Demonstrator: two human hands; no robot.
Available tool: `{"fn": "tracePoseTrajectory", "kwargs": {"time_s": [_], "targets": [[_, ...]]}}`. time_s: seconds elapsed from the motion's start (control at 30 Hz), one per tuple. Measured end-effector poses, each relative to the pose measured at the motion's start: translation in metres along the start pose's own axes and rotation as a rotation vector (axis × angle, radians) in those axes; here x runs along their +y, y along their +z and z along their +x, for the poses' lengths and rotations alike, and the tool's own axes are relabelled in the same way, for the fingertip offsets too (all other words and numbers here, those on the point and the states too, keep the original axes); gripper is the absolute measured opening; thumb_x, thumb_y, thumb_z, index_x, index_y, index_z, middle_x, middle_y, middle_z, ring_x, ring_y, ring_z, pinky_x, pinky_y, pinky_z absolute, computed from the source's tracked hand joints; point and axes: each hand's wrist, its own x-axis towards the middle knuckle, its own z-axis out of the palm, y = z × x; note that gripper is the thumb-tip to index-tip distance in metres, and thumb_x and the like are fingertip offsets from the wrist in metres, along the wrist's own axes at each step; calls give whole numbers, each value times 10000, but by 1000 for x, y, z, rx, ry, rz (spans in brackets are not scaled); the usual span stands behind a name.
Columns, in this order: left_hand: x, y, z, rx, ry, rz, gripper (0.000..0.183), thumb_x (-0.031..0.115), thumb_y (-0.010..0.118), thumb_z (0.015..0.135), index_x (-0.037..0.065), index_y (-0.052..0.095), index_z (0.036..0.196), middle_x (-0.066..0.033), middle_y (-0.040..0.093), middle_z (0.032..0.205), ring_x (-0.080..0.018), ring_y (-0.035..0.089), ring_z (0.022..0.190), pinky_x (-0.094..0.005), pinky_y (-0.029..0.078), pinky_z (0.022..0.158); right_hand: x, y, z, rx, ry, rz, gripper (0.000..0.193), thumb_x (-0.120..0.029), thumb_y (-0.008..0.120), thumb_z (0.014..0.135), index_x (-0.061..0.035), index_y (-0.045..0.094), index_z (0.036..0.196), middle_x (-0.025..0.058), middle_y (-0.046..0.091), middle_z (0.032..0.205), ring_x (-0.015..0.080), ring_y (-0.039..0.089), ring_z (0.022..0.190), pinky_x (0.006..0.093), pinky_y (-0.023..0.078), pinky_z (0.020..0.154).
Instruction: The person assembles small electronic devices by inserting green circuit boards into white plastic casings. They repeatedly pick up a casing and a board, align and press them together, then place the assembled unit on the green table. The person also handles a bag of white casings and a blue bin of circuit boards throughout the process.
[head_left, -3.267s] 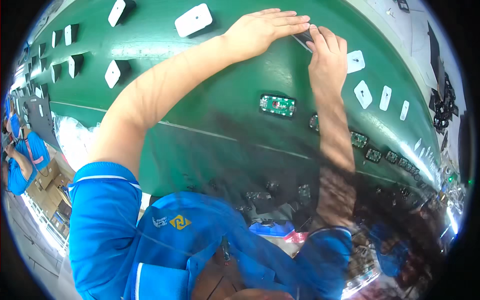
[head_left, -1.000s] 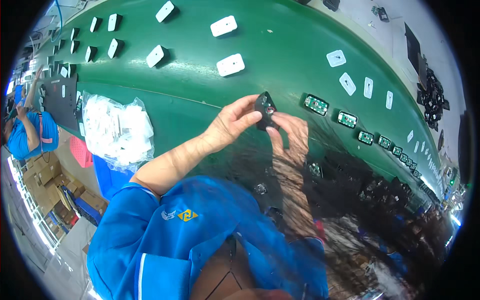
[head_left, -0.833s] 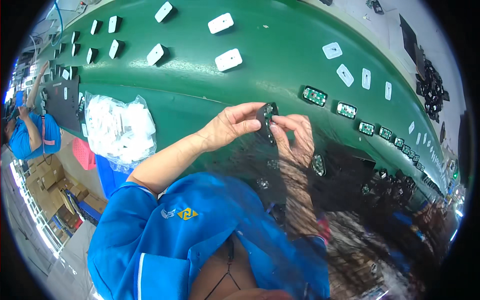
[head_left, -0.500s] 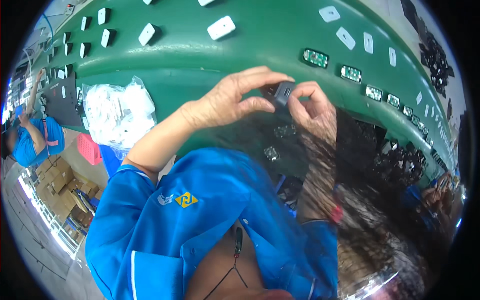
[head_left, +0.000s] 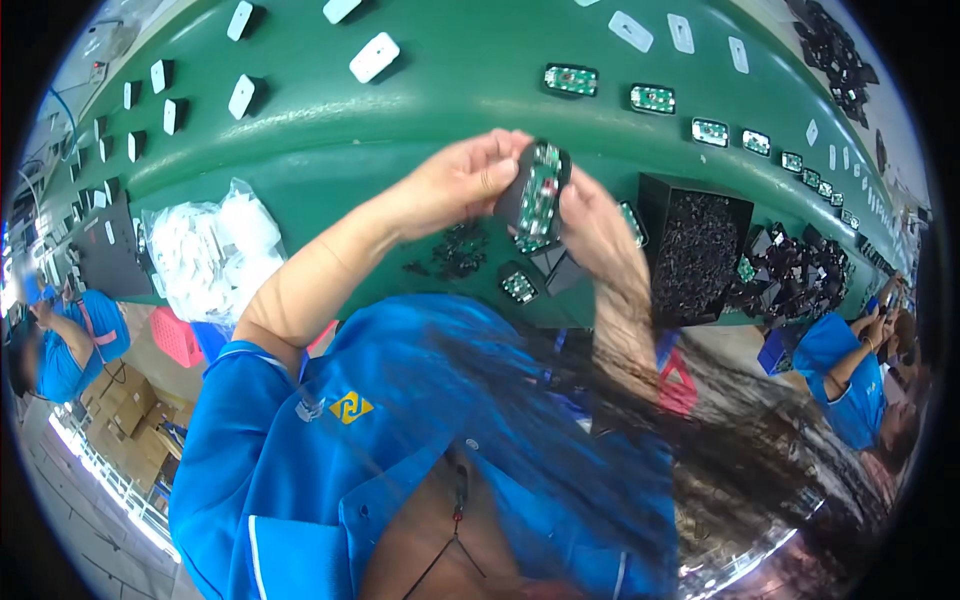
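Observation:
Both my hands hold a black plastic housing with a green circuit board (head_left: 541,190) inside, its open board side turned up. My left hand (head_left: 462,182) is closed on its left edge, thumb on the near side. My right hand (head_left: 600,235) grips its right edge, and hair partly covers that wrist. Just below, on the green table (head_left: 345,200), lies another black housing with a board (head_left: 519,286). Beside it are dark housing pieces, partly hidden by my right hand. Small loose black parts (head_left: 460,250) lie below my left forearm.
A black box of small black parts (head_left: 697,245) stands right, beside a heap of black housings (head_left: 800,270). Board-filled housings (head_left: 653,98) and white covers (head_left: 681,34) line the far side. A clear bag of white parts (head_left: 215,250) lies left. Co-workers in blue sit at both sides.
The housing has turned from its end with a port to its open face, showing the green board. My hands have shifted slightly left. Hair has moved off the black box.

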Motion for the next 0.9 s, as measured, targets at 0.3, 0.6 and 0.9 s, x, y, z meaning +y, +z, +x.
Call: {"fn": "tracePoseTrajectory", "kwargs": {"time_s": [0.3,0.6,0.9], "targets": [[17,-28,89,223,-23,520,417,420,525,945,44,617,792,-47,630,659,-165,610,574,-313,514,568,2,-29,9,421,-293,238,468,-395,561,916,-67,432,1224,179,595,1143,262,606,1037,396,502,882],[49,-79,270,808,508,1925,642,499,709,724,9,543,1104,-146,506,1130,-287,495,1056,-384,468,837,-48,-109,58,740,-320,-44,346,-271,515,969,3,500,1179,89,599,1053,165,605,891,326,531,752],[93,-145,245,322,572,2048,425,185,675,791,96,547,1187,-45,514,1197,-247,472,1135,-388,430,935,-73,-118,149,722,-359,-1019,382,-77,701,812,-13,572,1166,97,616,1104,157,581,987,302,473,840]]}}
